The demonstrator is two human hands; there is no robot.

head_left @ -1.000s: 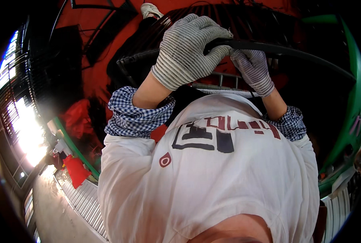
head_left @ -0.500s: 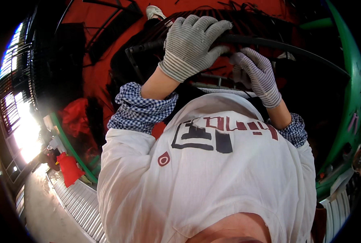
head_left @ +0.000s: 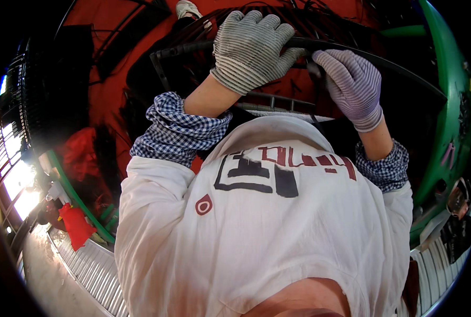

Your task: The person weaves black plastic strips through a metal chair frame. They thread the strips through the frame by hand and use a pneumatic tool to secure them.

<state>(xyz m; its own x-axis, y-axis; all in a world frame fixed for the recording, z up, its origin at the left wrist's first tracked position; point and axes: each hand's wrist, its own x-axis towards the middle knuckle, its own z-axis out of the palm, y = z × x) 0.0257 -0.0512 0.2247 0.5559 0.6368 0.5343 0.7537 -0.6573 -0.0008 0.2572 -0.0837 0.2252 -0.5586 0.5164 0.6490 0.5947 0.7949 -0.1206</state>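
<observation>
The left hand (head_left: 252, 52) held the black strip (head_left: 312, 43), apparently steadying it — right hand (head_left: 354, 87) just beside (its grip I couldn't tell); next seemingly called for firm support.

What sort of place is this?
Probably a workshop or small factory: the hands wear striped work gloves, a long dark bar runs past them, and green framework curves along the right.

The left hand (head_left: 254, 50) lies back-upward across the black strip (head_left: 325, 45), thumb below; the right hand (head_left: 352, 87), fingers curled, is just beneath it.
</observation>
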